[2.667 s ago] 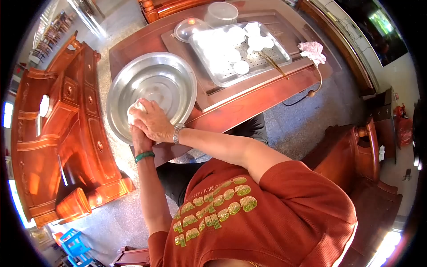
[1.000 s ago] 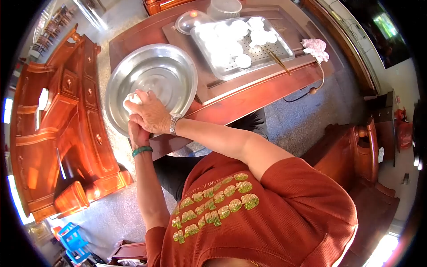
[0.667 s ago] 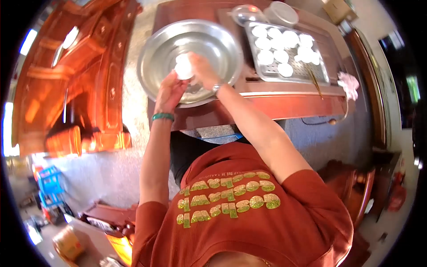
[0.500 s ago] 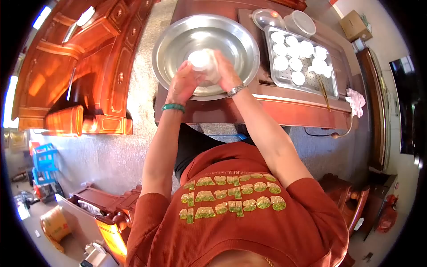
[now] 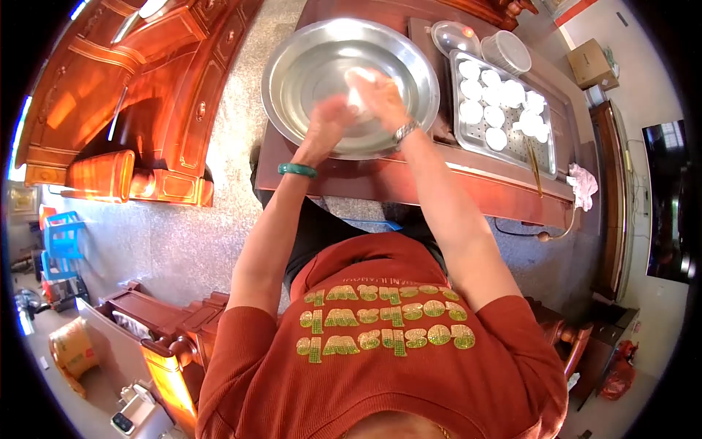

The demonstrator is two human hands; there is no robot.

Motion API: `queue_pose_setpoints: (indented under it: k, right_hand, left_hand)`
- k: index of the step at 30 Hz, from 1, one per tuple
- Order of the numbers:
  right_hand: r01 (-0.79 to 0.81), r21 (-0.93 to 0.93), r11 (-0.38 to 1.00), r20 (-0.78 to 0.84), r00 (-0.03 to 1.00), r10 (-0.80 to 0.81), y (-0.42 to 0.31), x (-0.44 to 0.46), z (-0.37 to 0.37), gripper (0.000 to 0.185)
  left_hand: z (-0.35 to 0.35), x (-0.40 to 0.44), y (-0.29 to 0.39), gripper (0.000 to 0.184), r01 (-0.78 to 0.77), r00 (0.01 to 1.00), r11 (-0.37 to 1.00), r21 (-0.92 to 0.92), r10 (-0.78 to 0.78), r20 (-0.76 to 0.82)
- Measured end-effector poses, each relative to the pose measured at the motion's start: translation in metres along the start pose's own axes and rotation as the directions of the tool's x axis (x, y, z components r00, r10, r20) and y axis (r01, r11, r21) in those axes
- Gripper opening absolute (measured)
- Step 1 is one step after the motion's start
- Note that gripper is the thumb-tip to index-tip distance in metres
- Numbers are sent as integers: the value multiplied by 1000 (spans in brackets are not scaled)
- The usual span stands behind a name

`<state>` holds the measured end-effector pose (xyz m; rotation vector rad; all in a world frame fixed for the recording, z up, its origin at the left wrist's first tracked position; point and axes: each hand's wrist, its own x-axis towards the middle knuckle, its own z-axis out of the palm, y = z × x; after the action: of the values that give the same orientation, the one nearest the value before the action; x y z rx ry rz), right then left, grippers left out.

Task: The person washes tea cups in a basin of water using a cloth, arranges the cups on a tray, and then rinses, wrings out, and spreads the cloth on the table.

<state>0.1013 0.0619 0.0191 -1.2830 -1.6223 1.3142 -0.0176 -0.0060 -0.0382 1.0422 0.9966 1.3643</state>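
The right hand (image 5: 382, 99) is grasping a white lump (image 5: 360, 76), motion-blurred, over a metal basin (image 5: 272, 95); the left hand (image 5: 331, 121) is hovering just beside it, the state of its grip being too blurred to tell; the basin is standing on the desk (image 5: 358, 180), near a perforated tray (image 5: 518, 151) bearing white rounds (image 5: 471, 112).

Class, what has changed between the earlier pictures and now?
The left hand and right hand, earlier clasped round a white lump over the near side of the basin, shifted towards its middle and loosened; blur hides whether both touch the lump. Tray and sticks stayed put.
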Motion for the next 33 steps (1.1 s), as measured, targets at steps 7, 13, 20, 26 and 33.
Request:
queue_pose_setpoints:
  k: [7, 13, 20, 26, 33]
  right_hand:
    - [95, -66, 993, 109, 990, -87, -25, -32, 1, 48]
    - [-18, 471, 882, -12, 1000, 27, 15, -11, 6, 29]
    - [-11, 763, 646, -11, 999, 31, 20, -23, 5, 24]
    - [81, 394, 915, -47, 997, -68, 22, -18, 8, 23]
    - [263, 122, 957, 275, 918, -287, -2, -23, -19, 34]
  left_hand:
    - [12, -7, 19, 18, -44, 996, 987, 157, 55, -65]
    - [17, -9, 24, 24, -53, 984, 950, 309, 101, -144]
    - [15, -6, 36, 41, -47, 990, 972, 229, 76, -119]
    - [20, -6, 39, 42, -88, 988, 996, 32, 92, -123]
    - [15, -10, 46, 31, 108, 987, 977, -182, -127, -98]
